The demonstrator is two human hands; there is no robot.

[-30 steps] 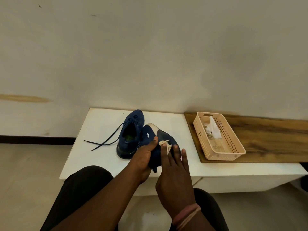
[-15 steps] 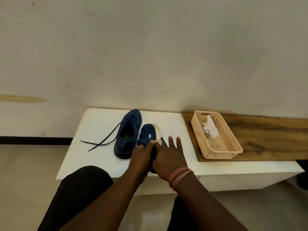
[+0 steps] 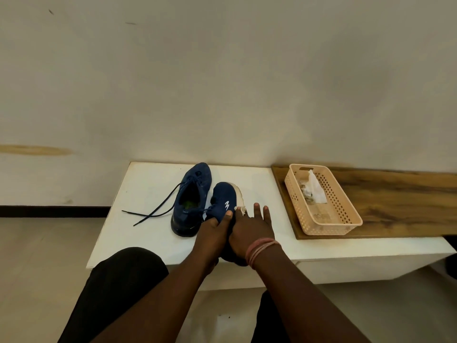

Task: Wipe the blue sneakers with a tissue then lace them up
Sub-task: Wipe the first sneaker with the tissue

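Wiping goes on: right hand (image 3: 249,229), fingers flat, has slid the tissue (image 3: 241,209) forward along the tilted sneaker (image 3: 223,196) since a second ago (sole edge mostly covered). Left hand (image 3: 212,229) grips its side. Second sneaker (image 3: 190,194) lies untied at its eleven o'clock on the worktop (image 3: 148,194).

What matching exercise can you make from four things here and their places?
1. dark blue sneaker with loose laces
2. dark blue sneaker with white logo
3. beige perforated plastic basket
4. tall crumpled white tissue

a. inside the basket
b. gripped by the left hand
c. on the brown wooden board
d. standing free on the white table

Pairs: 1-d, 2-b, 3-c, 4-a
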